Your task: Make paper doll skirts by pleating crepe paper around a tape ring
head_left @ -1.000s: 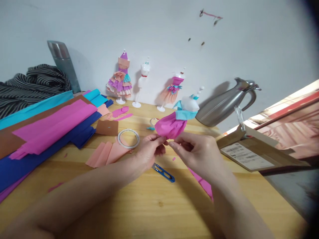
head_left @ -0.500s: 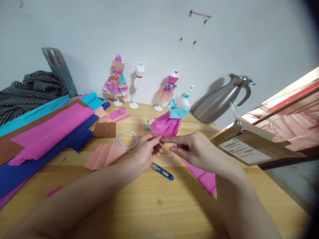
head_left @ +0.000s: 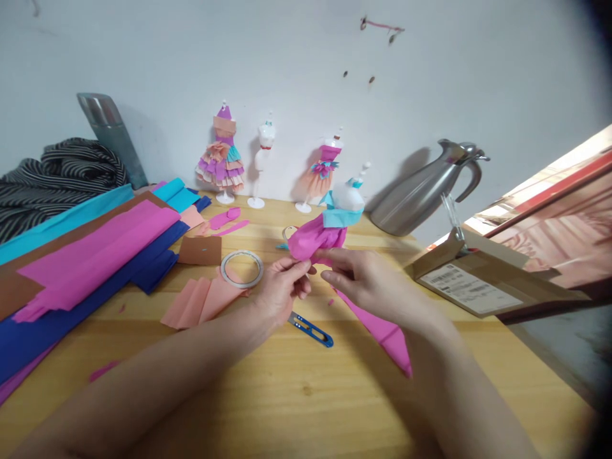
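A small white dress-form mannequin [head_left: 348, 199] leans to the right, with a turquoise paper band [head_left: 342, 218] at its waist and a gathered magenta paper skirt [head_left: 310, 237] below. My left hand [head_left: 282, 285] pinches the skirt's lower edge between thumb and fingers. From the right, my right hand [head_left: 361, 274] touches the hem with its outstretched index finger; its thumb is held apart. The mannequin's stand is hidden behind the skirt and hands. Just below my left hand lie blue thread snips [head_left: 312, 330]. A roll of double-sided tape [head_left: 242, 269] is by my left wrist.
Stacked coloured crepe paper [head_left: 100, 255] covers the left side. Three other mannequins stand along the wall, one in a ruffled dress [head_left: 222, 159]. A steel jug [head_left: 421, 188] and cardboard box [head_left: 482, 280] are at right. A magenta strip [head_left: 377, 328] lies beside my right forearm.
My right index finger has moved up from my left fingertips to the skirt's hem. The skirt's lower part is now bunched and lifted slightly. My left hand keeps its pinch.
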